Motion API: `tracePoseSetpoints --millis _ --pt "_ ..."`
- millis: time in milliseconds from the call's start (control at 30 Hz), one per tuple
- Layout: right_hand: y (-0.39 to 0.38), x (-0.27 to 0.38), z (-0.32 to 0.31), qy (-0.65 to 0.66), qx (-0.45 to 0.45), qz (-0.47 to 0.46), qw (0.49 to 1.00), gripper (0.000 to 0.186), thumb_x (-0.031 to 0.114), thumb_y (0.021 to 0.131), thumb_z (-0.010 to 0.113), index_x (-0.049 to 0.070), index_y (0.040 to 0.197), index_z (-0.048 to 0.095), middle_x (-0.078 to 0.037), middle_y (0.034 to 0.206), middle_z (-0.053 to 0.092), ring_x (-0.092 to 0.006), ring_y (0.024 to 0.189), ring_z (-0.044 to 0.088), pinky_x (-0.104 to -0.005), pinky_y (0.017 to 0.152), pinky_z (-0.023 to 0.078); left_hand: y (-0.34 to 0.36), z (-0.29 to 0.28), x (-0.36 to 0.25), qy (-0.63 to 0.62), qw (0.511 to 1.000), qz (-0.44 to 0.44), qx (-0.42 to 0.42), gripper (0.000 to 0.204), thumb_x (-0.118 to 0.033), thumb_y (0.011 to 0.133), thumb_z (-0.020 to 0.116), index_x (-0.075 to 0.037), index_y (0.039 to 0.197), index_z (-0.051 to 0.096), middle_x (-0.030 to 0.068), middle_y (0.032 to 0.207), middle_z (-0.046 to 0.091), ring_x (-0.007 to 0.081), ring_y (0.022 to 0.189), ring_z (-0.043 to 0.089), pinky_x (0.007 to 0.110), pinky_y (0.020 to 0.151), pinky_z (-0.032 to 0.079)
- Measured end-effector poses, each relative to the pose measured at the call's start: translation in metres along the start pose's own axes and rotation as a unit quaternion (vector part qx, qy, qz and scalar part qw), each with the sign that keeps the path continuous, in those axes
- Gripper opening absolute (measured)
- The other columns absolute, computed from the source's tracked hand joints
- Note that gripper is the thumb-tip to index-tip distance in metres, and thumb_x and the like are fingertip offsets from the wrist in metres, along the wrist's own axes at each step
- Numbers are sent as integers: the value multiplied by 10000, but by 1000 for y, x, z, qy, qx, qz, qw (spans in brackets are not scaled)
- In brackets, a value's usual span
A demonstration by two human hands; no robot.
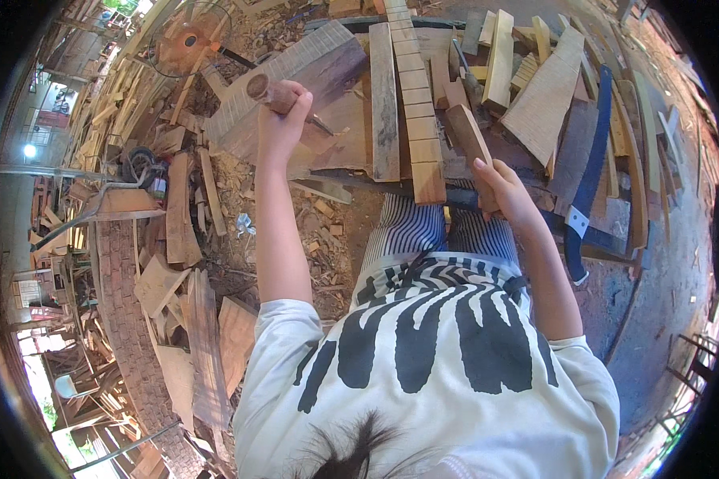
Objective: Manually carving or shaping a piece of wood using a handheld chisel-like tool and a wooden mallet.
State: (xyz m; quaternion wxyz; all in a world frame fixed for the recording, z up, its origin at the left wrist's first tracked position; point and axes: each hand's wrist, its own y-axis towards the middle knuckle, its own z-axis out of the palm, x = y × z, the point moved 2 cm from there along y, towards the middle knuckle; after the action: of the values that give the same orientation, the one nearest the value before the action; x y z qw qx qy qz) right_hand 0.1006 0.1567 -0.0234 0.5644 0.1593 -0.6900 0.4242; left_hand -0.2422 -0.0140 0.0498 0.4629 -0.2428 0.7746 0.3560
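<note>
My left hand point(284, 120) is closed around the thick wooden handle of a chisel point(268, 93). Its thin metal shaft pokes out below my fist, pointing down and right over a wide board point(319, 148). My right hand point(503, 189) grips a brown wooden block point(469, 134) by its near end, thumb along the top. Between my hands a long pale wooden strip point(415, 92) with evenly spaced cross lines lies over the workbench edge, just in front of my lap. Left of it runs a greyish plank point(384, 104). Whether the chisel tip touches wood I cannot tell.
A handsaw point(589, 172) with a dark blade lies right of my right hand. Offcuts and a broad tapered board point(545, 96) are piled at the far right. An orange fan point(188, 46) stands far left, and a wheelbarrow point(124, 203) is at left. Scraps litter the floor.
</note>
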Motion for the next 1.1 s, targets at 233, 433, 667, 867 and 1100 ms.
tracePoseSetpoints --millis 233,433,667,867,1100 --pt "-2 -6 -1 2 6 3 1000 566 533 996 613 -23 1094 568 -38 764 547 -119 581 550 -268 441 454 8 9 9 31 999 6 22 93 -108 896 724 -76 929 643 -20 850 656 92 811 618 292 769 503" --pt "4 7 -2 -41 11 -30 999 584 512 989 642 -48 1142 581 -81 861 608 -148 737 603 -278 604 506 11 9 11 38 999 -2 7 98 -129 894 724 -80 937 651 -4 852 671 102 820 635 302 780 516" --pt "1 120 35 -112 3 -312 943 635 495 971 677 -33 1312 582 -126 1063 684 -170 951 644 -302 811 529 11 8 6 28 999 -25 24 121 -160 907 704 -76 967 641 6 873 687 117 867 661 312 810 527" --pt "-22 255 90 -192 72 -519 830 438 337 991 668 -24 1222 577 -63 888 648 -142 714 601 -319 626 484 13 3 11 24 999 -16 19 159 -163 905 710 -52 995 641 35 902 710 126 890 674 321 820 529" --pt "2 249 179 -622 78 -392 673 578 507 902 671 -24 1128 712 -181 859 734 -249 748 722 -400 670 574 2 4 31 242 968 60 28 287 -262 882 760 -94 1107 705 56 1104 703 191 1076 646 379 930 498"
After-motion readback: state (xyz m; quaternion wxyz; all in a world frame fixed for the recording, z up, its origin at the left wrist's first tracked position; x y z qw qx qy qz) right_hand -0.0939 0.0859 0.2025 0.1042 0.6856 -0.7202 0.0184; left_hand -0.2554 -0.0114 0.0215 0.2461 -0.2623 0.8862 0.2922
